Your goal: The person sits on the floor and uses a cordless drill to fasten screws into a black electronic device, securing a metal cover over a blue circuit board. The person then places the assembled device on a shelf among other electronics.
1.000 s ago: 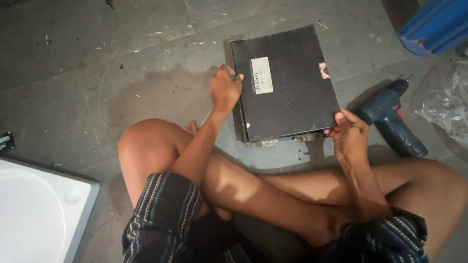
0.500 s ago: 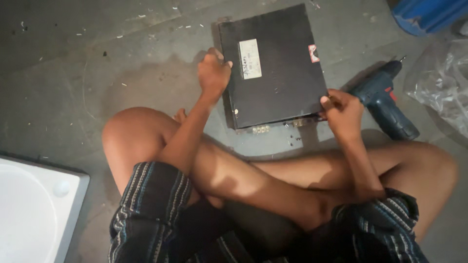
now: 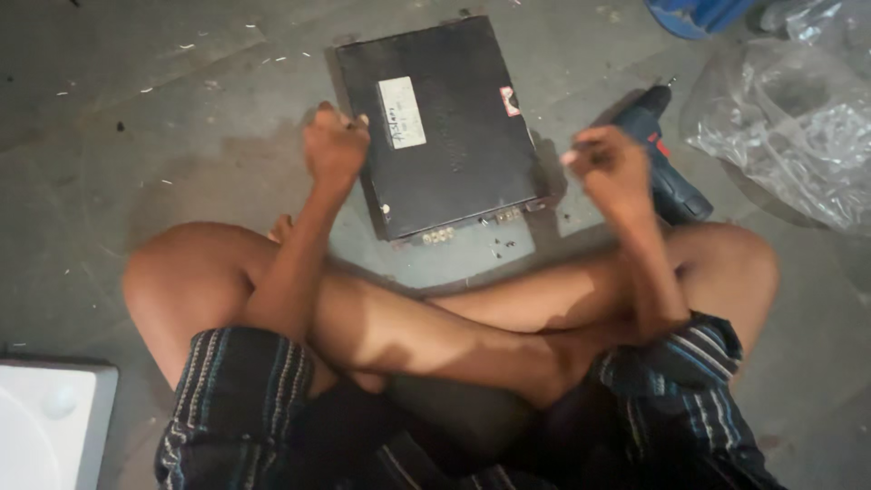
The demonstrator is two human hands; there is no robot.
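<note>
A flat black metal box (image 3: 454, 136) with a white label and a small red sticker lies on the concrete floor in front of my crossed legs. Connectors line its near edge. My left hand (image 3: 336, 145) grips the box's left edge with curled fingers. My right hand (image 3: 610, 168) is off the box, just right of its near right corner, blurred, with its fingers curled into a loose fist and nothing visible in it. It hovers beside a blue and black cordless drill (image 3: 667, 177) lying on the floor.
A few small dark screws (image 3: 501, 245) lie by the box's near edge. A crumpled clear plastic bag (image 3: 789, 136) sits at the right, a blue container (image 3: 699, 14) at the top right, and a white tray (image 3: 50, 426) at the bottom left.
My right hand has let go of the box's near right corner and moved right toward the drill. The box and my left hand kept their hold; the view shifted.
</note>
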